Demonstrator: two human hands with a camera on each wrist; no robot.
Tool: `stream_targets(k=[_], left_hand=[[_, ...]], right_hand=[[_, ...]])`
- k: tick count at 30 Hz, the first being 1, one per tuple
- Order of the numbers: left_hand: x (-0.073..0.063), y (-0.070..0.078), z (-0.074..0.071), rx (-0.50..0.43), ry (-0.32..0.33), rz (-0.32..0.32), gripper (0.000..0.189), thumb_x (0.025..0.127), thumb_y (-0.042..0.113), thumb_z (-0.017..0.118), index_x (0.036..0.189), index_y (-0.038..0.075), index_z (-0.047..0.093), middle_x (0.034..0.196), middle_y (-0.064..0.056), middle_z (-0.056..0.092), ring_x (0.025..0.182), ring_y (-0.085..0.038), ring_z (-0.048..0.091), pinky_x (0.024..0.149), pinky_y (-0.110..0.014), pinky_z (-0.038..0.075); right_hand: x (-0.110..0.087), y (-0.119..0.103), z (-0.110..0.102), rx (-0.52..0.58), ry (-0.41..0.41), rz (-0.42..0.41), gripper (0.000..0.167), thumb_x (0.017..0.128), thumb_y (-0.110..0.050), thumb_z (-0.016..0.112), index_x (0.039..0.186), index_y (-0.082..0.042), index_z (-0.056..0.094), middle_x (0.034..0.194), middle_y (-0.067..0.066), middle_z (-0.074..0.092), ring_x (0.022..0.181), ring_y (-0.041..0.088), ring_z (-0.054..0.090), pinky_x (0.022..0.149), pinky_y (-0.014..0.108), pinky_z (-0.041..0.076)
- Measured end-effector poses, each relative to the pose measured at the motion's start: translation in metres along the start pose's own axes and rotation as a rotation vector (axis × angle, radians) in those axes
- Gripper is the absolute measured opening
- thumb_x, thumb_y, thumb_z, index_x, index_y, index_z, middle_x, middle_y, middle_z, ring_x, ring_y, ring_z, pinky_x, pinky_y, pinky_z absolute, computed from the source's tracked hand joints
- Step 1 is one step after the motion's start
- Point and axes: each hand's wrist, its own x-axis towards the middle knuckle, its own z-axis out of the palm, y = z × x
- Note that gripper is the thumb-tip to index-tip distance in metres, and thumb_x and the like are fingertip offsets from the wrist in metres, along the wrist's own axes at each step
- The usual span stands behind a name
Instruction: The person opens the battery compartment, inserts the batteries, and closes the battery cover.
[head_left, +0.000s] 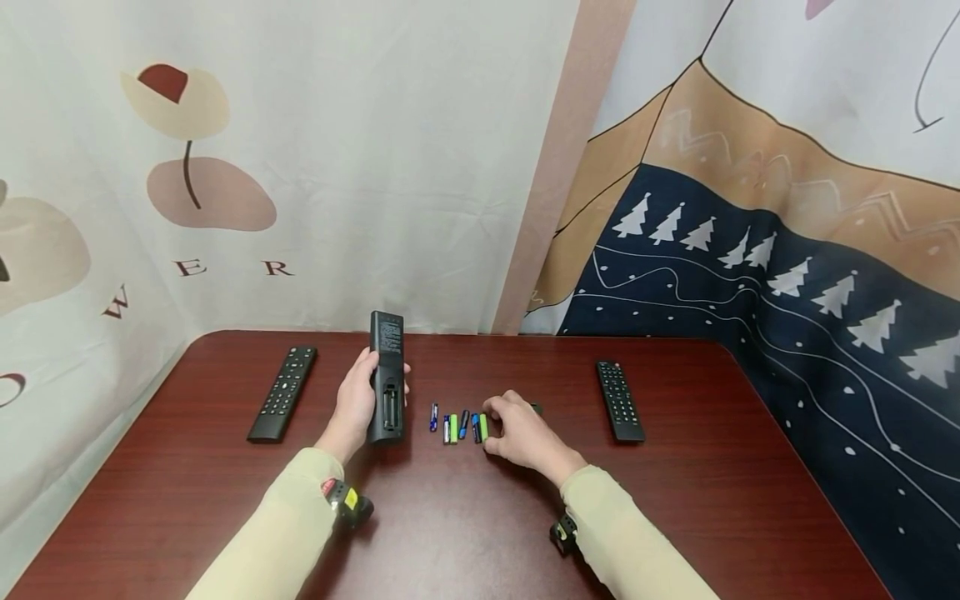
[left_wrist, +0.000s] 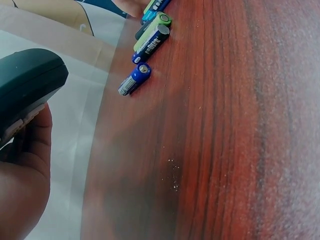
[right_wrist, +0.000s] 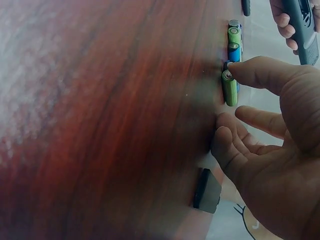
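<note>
My left hand (head_left: 355,408) grips a black remote control (head_left: 387,358) upright, its back towards me and its battery compartment (head_left: 391,406) uncovered. In the left wrist view, fingers curl beneath the remote (left_wrist: 30,82). My right hand (head_left: 528,435) is at the right end of a row of batteries, around a green battery (head_left: 483,427). In the right wrist view, the thumb reaches one end of that green battery (right_wrist: 230,90), the forefinger near its other end. Leftward lie a blue battery (head_left: 476,428), a dark-blue battery (head_left: 463,424), another green battery (head_left: 453,429) and further blue ones.
A black remote (head_left: 282,395) lies at the left of the brown table (head_left: 465,517), another remote (head_left: 620,402) at the right. Just beyond my right hand lies a small dark piece (head_left: 536,408), partly hidden. Printed curtains (head_left: 375,167) hang behind the table's far edge.
</note>
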Motion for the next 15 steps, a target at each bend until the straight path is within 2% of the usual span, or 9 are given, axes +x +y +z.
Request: stream_targets(k=[15], left_hand=[[-0.0002,0.0011,-0.0008,0.004,0.001,0.005,0.051,0.113,0.039,0.017,0.160,0.021,0.025,0.130,-0.015,0.055,0.090,-0.019,0.064,0.075,-0.029,0.055]], right_hand=[[0.0013,-0.0015,0.0025,-0.034,-0.009,0.010,0.043,0.090,-0.013,0.078,0.131,-0.007,0.066,0.109,0.005,0.053,0.088,0.017,0.050,0.076,0.033,0.047]])
